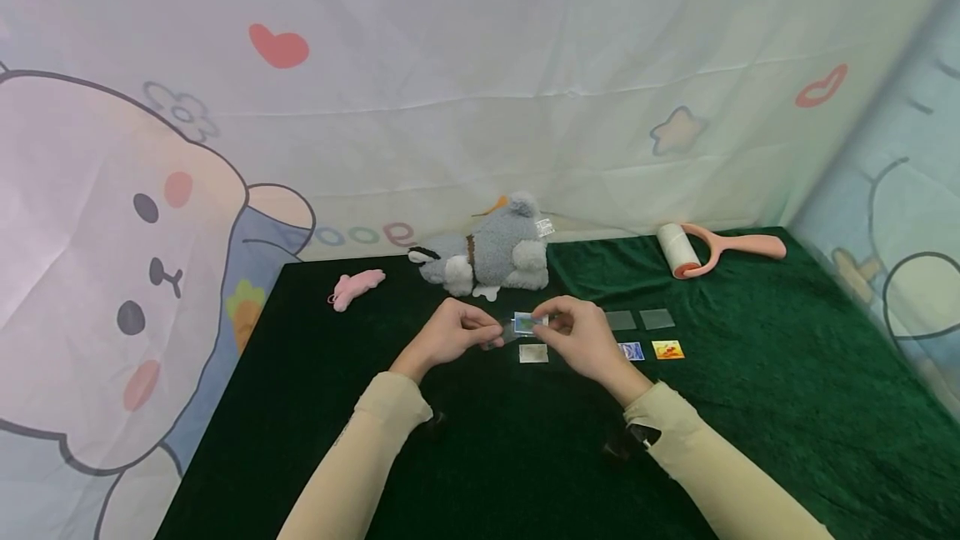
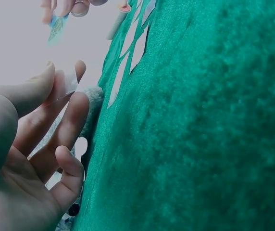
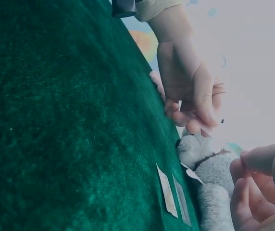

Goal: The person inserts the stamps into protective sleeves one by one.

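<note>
Gripping one item each, both hands are busy: left hand (image 1: 453,332) pinches one thin clear plastic piece (image 2: 71,82), right hand (image 1: 583,338) pinches one small rectangular blue-and-white card (image 1: 523,322). Both items up in front of the person, side by side; head view can't settle whether they touch. Lying on the dark green velvet-covered surface (image 1: 480,457), visible count: one pale silvery card (image 1: 533,353) nearer the person, one blue-and-purple card (image 1: 632,351), one orange-yellow card (image 1: 668,349), two clear rectangular sheets (image 1: 657,319) behind those last two. Right hand may hide more. Far edge: one small pink plush toy (image 1: 357,288), one grey-and-white plush animal (image 1: 498,250), one white roller with pink handle (image 1: 678,252).
</note>
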`<state>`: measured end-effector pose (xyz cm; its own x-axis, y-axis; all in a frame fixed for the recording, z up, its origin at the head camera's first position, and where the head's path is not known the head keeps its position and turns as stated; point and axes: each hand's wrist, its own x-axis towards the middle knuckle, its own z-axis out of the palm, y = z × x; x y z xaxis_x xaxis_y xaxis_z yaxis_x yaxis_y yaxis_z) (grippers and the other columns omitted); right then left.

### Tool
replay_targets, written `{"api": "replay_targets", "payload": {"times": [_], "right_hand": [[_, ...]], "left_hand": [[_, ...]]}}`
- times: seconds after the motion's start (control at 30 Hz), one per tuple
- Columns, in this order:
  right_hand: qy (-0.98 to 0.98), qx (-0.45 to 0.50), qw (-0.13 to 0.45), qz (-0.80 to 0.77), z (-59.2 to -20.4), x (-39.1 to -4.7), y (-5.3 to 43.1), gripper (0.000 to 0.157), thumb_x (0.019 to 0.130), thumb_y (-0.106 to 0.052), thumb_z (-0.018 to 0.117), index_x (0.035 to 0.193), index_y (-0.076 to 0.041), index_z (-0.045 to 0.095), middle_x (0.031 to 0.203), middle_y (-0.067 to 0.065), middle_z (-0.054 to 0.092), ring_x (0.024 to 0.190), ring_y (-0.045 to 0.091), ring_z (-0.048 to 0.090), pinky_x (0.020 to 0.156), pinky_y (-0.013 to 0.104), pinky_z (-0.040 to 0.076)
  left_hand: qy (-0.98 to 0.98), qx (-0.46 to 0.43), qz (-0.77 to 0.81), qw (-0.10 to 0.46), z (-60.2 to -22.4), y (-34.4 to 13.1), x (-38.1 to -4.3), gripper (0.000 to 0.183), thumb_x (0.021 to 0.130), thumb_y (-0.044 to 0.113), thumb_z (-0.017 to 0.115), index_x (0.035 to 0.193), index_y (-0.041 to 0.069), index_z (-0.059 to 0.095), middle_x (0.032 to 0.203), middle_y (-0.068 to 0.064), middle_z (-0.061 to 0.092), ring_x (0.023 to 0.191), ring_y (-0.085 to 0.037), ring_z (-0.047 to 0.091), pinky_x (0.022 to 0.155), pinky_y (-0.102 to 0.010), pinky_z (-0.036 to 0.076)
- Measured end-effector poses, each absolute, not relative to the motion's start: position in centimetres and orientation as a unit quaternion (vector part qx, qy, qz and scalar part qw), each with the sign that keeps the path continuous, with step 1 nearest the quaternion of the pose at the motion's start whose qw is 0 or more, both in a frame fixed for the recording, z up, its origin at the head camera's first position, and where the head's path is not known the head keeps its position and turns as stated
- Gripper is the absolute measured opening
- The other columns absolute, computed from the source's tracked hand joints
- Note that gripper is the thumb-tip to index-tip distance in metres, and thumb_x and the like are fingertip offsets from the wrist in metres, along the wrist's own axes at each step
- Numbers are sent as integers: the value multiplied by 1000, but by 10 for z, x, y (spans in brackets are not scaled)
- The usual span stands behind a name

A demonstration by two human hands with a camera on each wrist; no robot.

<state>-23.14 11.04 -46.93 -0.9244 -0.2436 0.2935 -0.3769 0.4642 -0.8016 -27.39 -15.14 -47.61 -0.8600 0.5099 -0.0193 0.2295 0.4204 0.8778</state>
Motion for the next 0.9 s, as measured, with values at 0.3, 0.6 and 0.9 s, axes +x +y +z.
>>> {"api": "replay_targets", "payload": {"times": [0.3,0.6,0.9], "right_hand": [[-849,183,68,491,-470,-231,112,14,93,-6,79,107,-10,76,99,5,74,78,14,66,65,29,52],[-853,180,79,484,-471,-232,113,14,93,-7,80,106,-11,75,95,4,74,77,13,65,64,29,51],[-854,186,85,477,-471,-232,115,15,92,-6,81,104,-11,76,97,3,74,79,12,66,65,29,52]], "left_hand": [[829,224,491,150,-477,-150,-274,15,102,20,72,106,10,82,94,0,81,85,-19,73,80,-35,57],[830,221,491,144,-476,-149,-273,16,102,21,73,108,9,82,94,0,81,85,-19,74,80,-35,56],[828,218,496,143,-475,-148,-274,19,102,22,72,109,7,81,95,0,81,85,-19,73,80,-35,54]]}}
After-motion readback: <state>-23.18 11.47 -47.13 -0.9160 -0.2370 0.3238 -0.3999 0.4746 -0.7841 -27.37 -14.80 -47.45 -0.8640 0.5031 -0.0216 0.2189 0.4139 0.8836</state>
